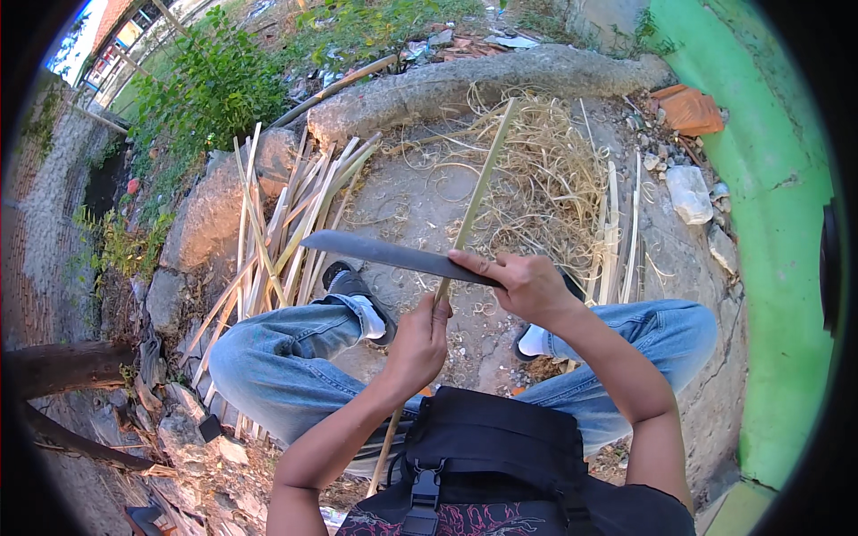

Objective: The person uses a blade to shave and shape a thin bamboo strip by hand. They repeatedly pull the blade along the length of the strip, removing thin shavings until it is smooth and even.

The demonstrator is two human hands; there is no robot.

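A long thin bamboo strip (483,183) runs from beside my lap up and away between my knees. My left hand (418,347) is closed round it, thumb on top, just on the near side of the blade. Across the strip lies a machete (384,254), its broad dark blade pointing left. My right hand (523,284) grips it at the right end, with the index finger stretched along the blade; the handle is hidden in the palm. The blade appears to touch the strip where they cross.
Left of my legs lies a bundle of split bamboo strips (299,214). Curled shavings (545,179) heap ahead on the right, near a few more strips (610,237). A concrete ridge (483,85) bounds the far side, a green wall (778,223) the right. A wooden beam (67,368) juts in at left.
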